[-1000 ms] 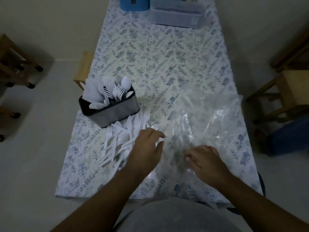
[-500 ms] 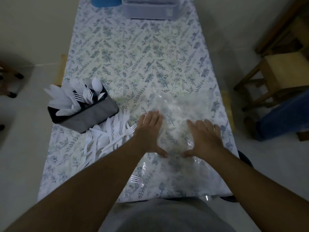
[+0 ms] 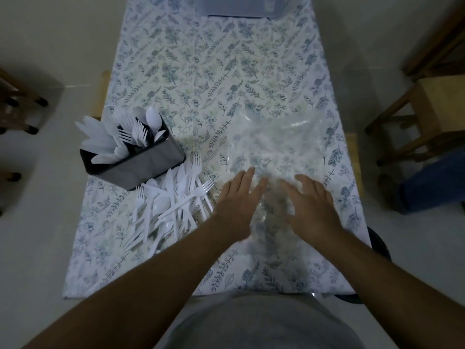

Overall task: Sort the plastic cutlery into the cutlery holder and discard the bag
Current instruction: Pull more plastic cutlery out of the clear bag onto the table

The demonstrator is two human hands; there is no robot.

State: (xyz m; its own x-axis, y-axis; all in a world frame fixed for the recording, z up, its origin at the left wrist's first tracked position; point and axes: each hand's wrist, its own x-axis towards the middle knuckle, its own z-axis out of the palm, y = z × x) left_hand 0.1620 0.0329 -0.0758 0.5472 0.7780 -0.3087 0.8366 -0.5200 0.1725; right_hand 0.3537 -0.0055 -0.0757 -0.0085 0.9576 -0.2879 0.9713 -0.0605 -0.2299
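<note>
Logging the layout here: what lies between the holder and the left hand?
In the head view, a loose pile of white cutlery covers the tablecloth between the holder and the left hand.

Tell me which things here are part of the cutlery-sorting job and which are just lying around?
Part of the job:
- cutlery holder, part filled
- loose cutlery pile beside it
- clear plastic bag, under both hands: left hand, right hand

Just lying about:
- grey container at the table's far end
- wooden chair
- stools

Clear bag (image 3: 274,144) flat; white cutlery (image 3: 173,202) piled by holder (image 3: 133,159).
</note>
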